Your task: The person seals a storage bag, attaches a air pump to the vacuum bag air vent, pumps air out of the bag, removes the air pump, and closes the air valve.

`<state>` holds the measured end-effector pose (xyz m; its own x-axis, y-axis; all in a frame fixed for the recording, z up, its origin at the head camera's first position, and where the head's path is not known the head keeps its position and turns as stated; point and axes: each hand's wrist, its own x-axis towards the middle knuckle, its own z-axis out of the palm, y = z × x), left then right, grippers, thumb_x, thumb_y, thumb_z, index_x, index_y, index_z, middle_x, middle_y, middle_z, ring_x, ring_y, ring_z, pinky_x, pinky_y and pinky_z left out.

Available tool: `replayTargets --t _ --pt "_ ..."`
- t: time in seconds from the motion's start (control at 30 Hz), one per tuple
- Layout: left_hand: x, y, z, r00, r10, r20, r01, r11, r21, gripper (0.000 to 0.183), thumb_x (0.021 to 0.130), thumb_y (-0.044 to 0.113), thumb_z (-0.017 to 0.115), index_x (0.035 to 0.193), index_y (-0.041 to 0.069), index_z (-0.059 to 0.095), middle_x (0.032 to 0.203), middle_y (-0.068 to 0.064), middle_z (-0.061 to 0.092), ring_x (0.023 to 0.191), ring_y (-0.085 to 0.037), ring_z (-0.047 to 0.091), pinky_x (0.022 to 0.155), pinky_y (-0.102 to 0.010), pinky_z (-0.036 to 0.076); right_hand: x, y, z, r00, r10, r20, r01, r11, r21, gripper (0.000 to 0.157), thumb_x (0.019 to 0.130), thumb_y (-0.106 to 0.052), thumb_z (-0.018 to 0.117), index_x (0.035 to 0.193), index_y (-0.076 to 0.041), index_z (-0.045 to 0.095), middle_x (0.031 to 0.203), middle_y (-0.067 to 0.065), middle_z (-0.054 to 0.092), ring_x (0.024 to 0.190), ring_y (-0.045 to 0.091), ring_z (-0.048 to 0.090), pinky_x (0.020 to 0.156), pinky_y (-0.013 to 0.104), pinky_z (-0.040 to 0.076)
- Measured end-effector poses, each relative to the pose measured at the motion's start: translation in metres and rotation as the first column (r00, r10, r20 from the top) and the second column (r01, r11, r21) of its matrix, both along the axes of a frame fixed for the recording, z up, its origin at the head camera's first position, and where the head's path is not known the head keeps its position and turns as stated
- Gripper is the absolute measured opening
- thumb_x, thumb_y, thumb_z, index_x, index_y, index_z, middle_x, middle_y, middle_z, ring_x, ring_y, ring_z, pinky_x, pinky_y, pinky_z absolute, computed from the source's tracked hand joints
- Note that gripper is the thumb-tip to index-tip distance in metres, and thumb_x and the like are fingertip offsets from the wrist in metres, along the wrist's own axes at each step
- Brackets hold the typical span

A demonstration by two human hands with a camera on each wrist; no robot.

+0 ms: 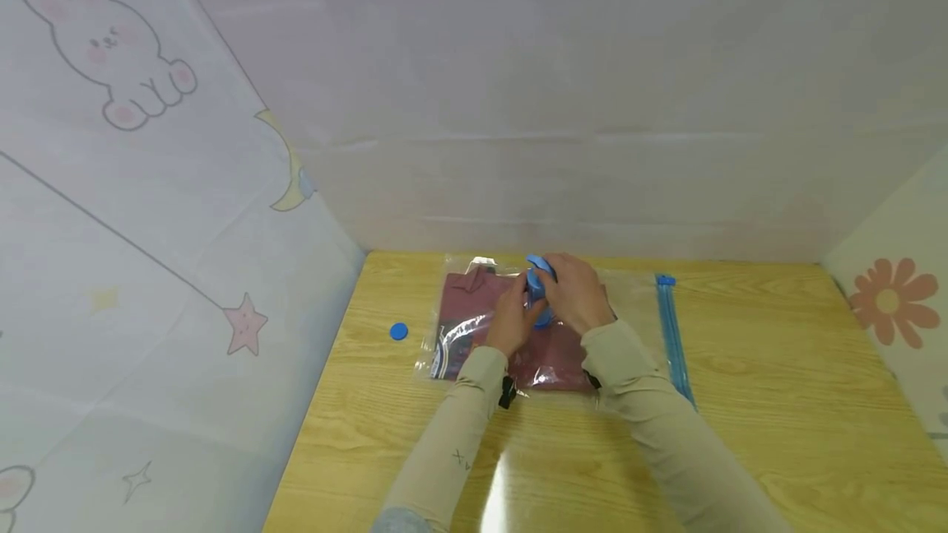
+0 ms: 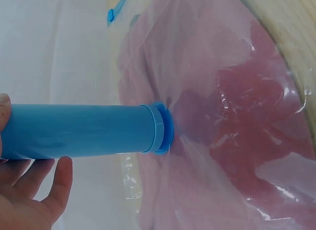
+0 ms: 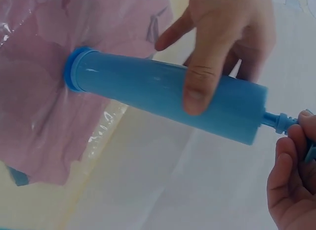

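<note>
A pale wall (image 1: 518, 64) rises behind a wood-grain desk (image 1: 770, 336). On the desk lies a clear plastic bag (image 1: 635, 294), flat and wrinkled, with shiny creases. Inside it is a maroon garment (image 1: 551, 364), with a dark patch and white stripes at its left end. A blue zip strip (image 1: 673, 336) runs along the bag's right edge.

A blue hand pump (image 2: 84, 130) stands on the bag over the garment, its barrel roughly at right angles to the plastic. The left hand (image 1: 509, 321) is clamped round the upper barrel, spread only as wide as the barrel itself: the thumb presses on one side, fingers on the other, and one finger reaches out toward the bag end. The right hand (image 1: 580, 294) is closed round the handle (image 1: 541, 263) at the pump's top, fingers bent over it.

A short length of plunger rod (image 3: 270, 119) shows between the barrel and the right hand. The pump's foot meets a darker blue round valve (image 3: 70, 72) on the plastic. Smaller again are a blue disc (image 1: 398, 331), lying on the desk just beside the bag's left edge, and the slider (image 1: 666, 280) at the strip's far end.
</note>
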<state>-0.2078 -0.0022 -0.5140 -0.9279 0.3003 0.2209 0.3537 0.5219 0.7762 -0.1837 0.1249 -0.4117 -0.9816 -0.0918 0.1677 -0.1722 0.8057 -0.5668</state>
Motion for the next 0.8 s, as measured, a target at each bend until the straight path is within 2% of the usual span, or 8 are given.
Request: replayTargets --t 0.1,0.2,0.27,0.4,0.57,0.67,0.8 --pt "-0.001 0.001 0.0 1.0 0.005 0.009 -0.005 1.0 -0.009 0.054 0.095 0.027 0.062 0.141 0.011 0.041 0.127 -0.014 0.064 0.116 -0.026 0.063 0.095 -0.036 0.053 0.001 0.0 0.006 0.996 0.001 -0.088 -0.003 1.0 -0.024 0.028 0.098 -0.021 0.056 0.115 0.0 0.065 0.111 0.019 0.068 0.105 0.037 0.063 0.089 0.05 0.051" --pt "-0.002 0.001 0.0 0.999 0.019 0.047 -0.018 1.0 -0.023 0.056 0.094 0.029 0.063 0.143 0.012 0.04 0.127 -0.013 0.064 0.117 -0.025 0.062 0.096 -0.037 0.053 0.003 0.0 0.015 0.975 0.011 -0.22 -0.025 0.998 -0.06 0.024 0.096 -0.016 0.059 0.11 0.002 0.066 0.103 0.019 0.069 0.097 0.035 0.064 0.083 0.048 0.052" --pt "-0.002 0.002 0.001 0.997 0.027 0.071 -0.025 0.999 -0.027 0.058 0.094 0.029 0.064 0.144 0.013 0.04 0.128 -0.013 0.064 0.117 -0.026 0.062 0.097 -0.038 0.052 0.006 -0.001 0.023 0.951 0.016 -0.31 -0.043 0.996 -0.082 0.02 0.095 -0.014 0.06 0.106 0.002 0.068 0.094 0.017 0.069 0.086 0.033 0.064 0.075 0.044 0.052" --pt "-0.002 0.002 0.003 0.994 0.03 0.102 -0.028 0.999 -0.023 0.059 0.093 0.026 0.065 0.144 0.012 0.04 0.129 -0.014 0.063 0.119 -0.027 0.061 0.099 -0.04 0.051 0.009 -0.004 0.043 0.881 0.02 -0.472 -0.088 0.989 -0.123 0.016 0.093 -0.011 0.063 0.101 0.002 0.069 0.08 0.014 0.066 0.068 0.025 0.059 0.061 0.036 0.047" --pt "-0.003 0.002 0.002 0.994 0.041 0.097 -0.037 0.998 -0.041 0.057 0.092 0.025 0.067 0.142 0.013 0.042 0.128 -0.013 0.064 0.119 -0.026 0.061 0.101 -0.039 0.049 0.014 -0.006 0.07 0.794 0.016 -0.608 -0.133 0.98 -0.147 0.013 0.09 -0.008 0.067 0.096 0.004 0.069 0.076 0.014 0.065 0.065 0.023 0.06 0.057 0.033 0.049" --pt "-0.003 0.003 0.001 0.996 0.046 0.076 -0.042 0.998 -0.057 0.057 0.091 0.026 0.067 0.141 0.011 0.043 0.126 -0.013 0.065 0.118 -0.025 0.061 0.101 -0.038 0.05 0.017 -0.007 0.081 0.762 0.003 -0.648 -0.144 0.976 -0.165 0.013 0.089 -0.006 0.068 0.095 0.005 0.069 0.078 0.016 0.067 0.067 0.023 0.061 0.058 0.034 0.051" --pt "-0.002 0.003 0.001 0.997 0.051 0.052 -0.047 0.997 -0.064 0.06 0.092 0.025 0.067 0.143 0.005 0.041 0.125 -0.015 0.065 0.117 -0.027 0.062 0.099 -0.039 0.05 0.02 -0.009 0.09 0.739 -0.014 -0.673 -0.144 0.974 -0.178 0.015 0.087 -0.006 0.069 0.096 0.006 0.07 0.077 0.016 0.067 0.066 0.023 0.062 0.058 0.032 0.05"
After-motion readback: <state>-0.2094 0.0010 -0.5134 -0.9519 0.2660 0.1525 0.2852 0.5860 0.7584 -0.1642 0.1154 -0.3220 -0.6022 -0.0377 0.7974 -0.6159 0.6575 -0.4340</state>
